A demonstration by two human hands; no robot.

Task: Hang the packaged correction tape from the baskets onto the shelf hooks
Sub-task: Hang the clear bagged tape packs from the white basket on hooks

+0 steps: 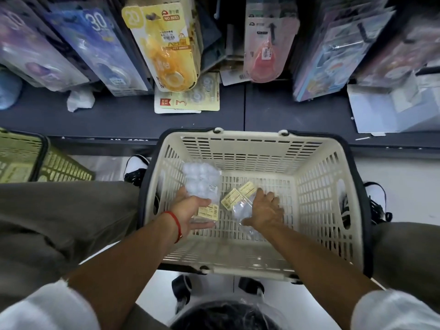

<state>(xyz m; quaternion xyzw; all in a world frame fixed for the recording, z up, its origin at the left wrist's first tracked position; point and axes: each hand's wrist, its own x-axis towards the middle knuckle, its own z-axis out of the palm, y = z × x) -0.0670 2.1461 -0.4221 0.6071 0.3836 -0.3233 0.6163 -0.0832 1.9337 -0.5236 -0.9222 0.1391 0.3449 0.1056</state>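
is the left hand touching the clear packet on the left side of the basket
Touching. In the head view the left hand lies under the clear packet inside the cream basket, with the packet's lower end resting on its palm and fingers.

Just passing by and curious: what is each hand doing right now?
Left hand: holds a clear packet in the cream basket.
Right hand: fingers straight, resting on a second clear packet.

A crumpled white tissue (79, 100) is lying on the dark ledge (119, 120), beside a pale blue object (8, 90). Black-and-white shoes (135, 169) are standing on the white floor (400, 177). A black castor (182, 288) is showing below.
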